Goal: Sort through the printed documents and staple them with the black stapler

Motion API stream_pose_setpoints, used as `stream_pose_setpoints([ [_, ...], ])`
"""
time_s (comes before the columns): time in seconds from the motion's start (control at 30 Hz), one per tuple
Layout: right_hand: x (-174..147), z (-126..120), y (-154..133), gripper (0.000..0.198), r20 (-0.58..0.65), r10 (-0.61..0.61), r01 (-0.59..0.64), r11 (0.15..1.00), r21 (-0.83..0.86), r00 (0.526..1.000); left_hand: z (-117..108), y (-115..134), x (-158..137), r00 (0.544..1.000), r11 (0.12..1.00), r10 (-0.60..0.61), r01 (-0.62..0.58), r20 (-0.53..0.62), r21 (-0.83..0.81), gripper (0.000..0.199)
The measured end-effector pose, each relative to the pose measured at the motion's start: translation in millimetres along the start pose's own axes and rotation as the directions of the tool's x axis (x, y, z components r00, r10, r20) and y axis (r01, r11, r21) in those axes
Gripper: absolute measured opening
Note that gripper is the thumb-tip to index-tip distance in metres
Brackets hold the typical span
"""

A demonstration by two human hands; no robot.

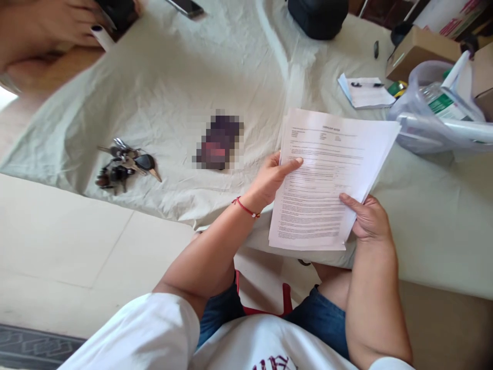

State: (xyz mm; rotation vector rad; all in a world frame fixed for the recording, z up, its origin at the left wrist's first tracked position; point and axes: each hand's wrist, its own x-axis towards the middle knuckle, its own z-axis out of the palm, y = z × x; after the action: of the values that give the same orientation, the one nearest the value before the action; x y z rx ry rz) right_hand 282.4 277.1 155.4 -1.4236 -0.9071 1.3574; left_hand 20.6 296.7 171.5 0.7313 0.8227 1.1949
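Note:
A stack of printed paper sheets (316, 205) is held up between both my hands, tilted, at the near edge of the cloth-covered table. My left hand (271, 177) grips the stack's left edge, thumb on the front and fingers hidden behind. On the lower right edge, my right hand (367, 216) pinches the sheets the same way. The top page carries a heading and dense lines of text, too small to read. Left of the papers lies a dark flat item, blurred out (221, 139). Farther left rests a bunch of keys (129, 164).
Pale cloth (173, 92) covers the table. At right stand a clear plastic basket (419, 131), a notepad (370, 97) with a pen, and a cardboard box (419, 51). A black case (318, 18) and a phone (187, 7) lie at the back. Another person's hand (77, 23) is at upper left.

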Motion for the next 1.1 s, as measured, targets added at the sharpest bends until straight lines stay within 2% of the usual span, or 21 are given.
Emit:
stream_pose_setpoints([
  [0.07, 3.5, 4.9, -6.8, 0.05, -0.099, -0.112, 0.118, 0.991, 0.057, 0.989, 0.9, 2.7, 2.4, 0.999, 0.998, 0.036, -0.036, 0.007, 0.05, 0.045],
  [0.17, 5.3, 11.0, -25.9, 0.046, -0.209, -0.303, 0.329, 0.939, 0.102, 0.93, 0.4, 7.0, 9.1, 0.995, 0.987, 0.101, -0.097, -0.024, 0.131, 0.046],
  [0.33, 1.5, 23.7, -63.5, 0.032, -0.23, -0.578, 0.603, 0.796, 0.054, 0.783, -1.9, 17.2, 17.0, 0.973, 0.965, 0.195, -0.168, -0.124, 0.199, 0.045],
  [0.43, 3.7, 31.4, -76.0, 0.031, -0.213, -0.683, 0.706, 0.707, 0.049, 0.699, -2.7, 23.0, 16.3, 0.958, 0.953, 0.272, -0.255, -0.093, 0.161, 0.052],
  [0.5, 7.0, 33.3, -75.1, 0.032, -0.208, -0.714, 0.737, 0.674, 0.056, 0.668, -2.6, 26.1, 14.1, 0.953, 0.944, 0.297, -0.284, -0.061, 0.167, 0.059],
  [0.57, 10.5, 31.2, -66.4, 0.029, -0.195, -0.704, 0.726, 0.685, 0.062, 0.682, -2.0, 28.6, 11.0, 0.96, 0.944, 0.277, -0.268, -0.024, 0.193, 0.066],
  [0.67, 14.7, 21.8, -46.4, 0.028, -0.123, -0.642, 0.653, 0.752, 0.092, 0.756, -1.6, 31.0, 6.0, 0.979, 0.96, 0.203, -0.204, 0.026, 0.194, 0.065],
  [0.73, 16.7, 13.6, -35.5, 0.029, -0.09, -0.616, 0.622, 0.777, 0.098, 0.783, -2.8, 31.9, 3.5, 0.984, 0.962, 0.167, -0.175, 0.054, 0.209, 0.059],
  [0.83, 18.3, 3.4, -27.9, 0.037, -0.087, -0.563, 0.567, 0.822, 0.044, 0.822, -7.4, 32.3, 2.2, 0.983, 0.939, 0.151, -0.176, 0.104, 0.296, 0.056],
  [0.97, 18.5, -2.5, -23.9, 0.052, -0.019, -0.41, 0.41, 0.912, 0.011, 0.912, -13.1, 28.1, 1.2, 0.986, 0.93, 0.107, -0.146, 0.132, 0.338, 0.059],
  [1.1, 20.0, -3.7, -18.7, 0.058, 0.064, -0.366, 0.365, 0.931, 0.022, 0.928, -12.5, 21.7, -0.5, 0.994, 0.943, 0.073, -0.095, 0.079, 0.319, 0.048],
])
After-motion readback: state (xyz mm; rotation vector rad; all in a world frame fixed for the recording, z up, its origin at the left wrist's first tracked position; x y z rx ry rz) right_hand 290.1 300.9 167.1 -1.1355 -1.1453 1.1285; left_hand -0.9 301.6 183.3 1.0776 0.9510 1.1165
